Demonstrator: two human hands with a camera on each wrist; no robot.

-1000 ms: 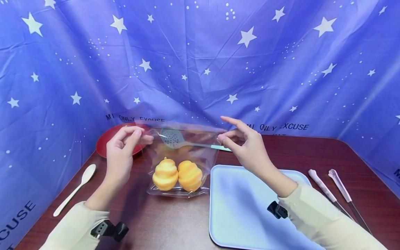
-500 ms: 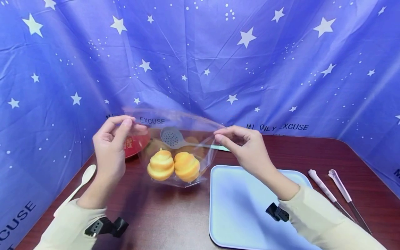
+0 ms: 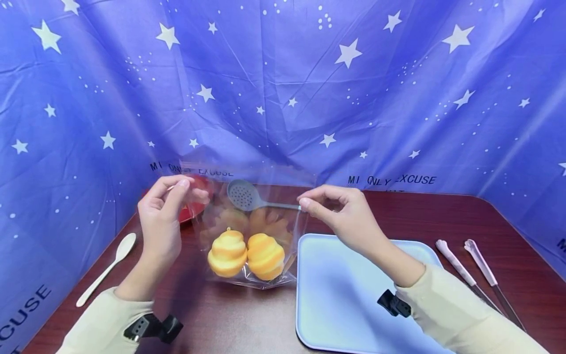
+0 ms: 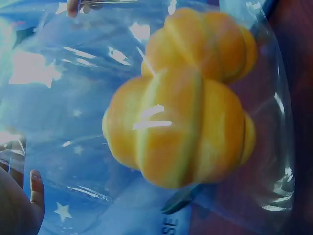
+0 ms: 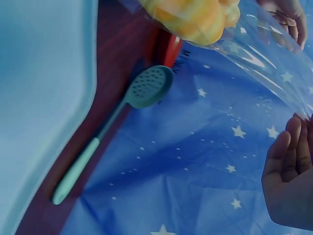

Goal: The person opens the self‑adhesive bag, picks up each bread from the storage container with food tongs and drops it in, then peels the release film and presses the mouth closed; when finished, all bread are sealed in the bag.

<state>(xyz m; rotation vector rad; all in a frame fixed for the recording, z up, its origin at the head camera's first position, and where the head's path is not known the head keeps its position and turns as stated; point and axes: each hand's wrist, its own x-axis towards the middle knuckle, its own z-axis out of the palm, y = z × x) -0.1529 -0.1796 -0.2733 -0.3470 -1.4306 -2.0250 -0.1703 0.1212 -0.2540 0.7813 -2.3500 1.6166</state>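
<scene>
A clear plastic bag (image 3: 274,284) hangs upright in the middle of the head view, with two yellow-orange bread-like buns side by side in its bottom. The left bun (image 3: 227,253) has a small loop on top; the right bun (image 3: 266,257) leans against it. My left hand (image 3: 162,211) pinches the bag's upper left side between thumb and forefinger. On the opposite side, my right hand (image 3: 347,211) pinches the upper right edge. The buns fill much of the left wrist view through the film. Whether the bag's bottom touches the table cannot be told.
Behind the bag lie a grey slotted spoon (image 3: 243,195) and a red plate (image 3: 192,209), partly covered. A light blue tray (image 3: 318,295) stands right of the bag. A cream spoon (image 3: 108,268) lies left; two pink-handled utensils (image 3: 482,263) lie right. A starry curtain (image 3: 283,73) closes the back.
The bag rose and tilted half a second ago, and now hangs lower and straighter. My left hand went up and left, then came partly back; my right hand shifted slightly left.
</scene>
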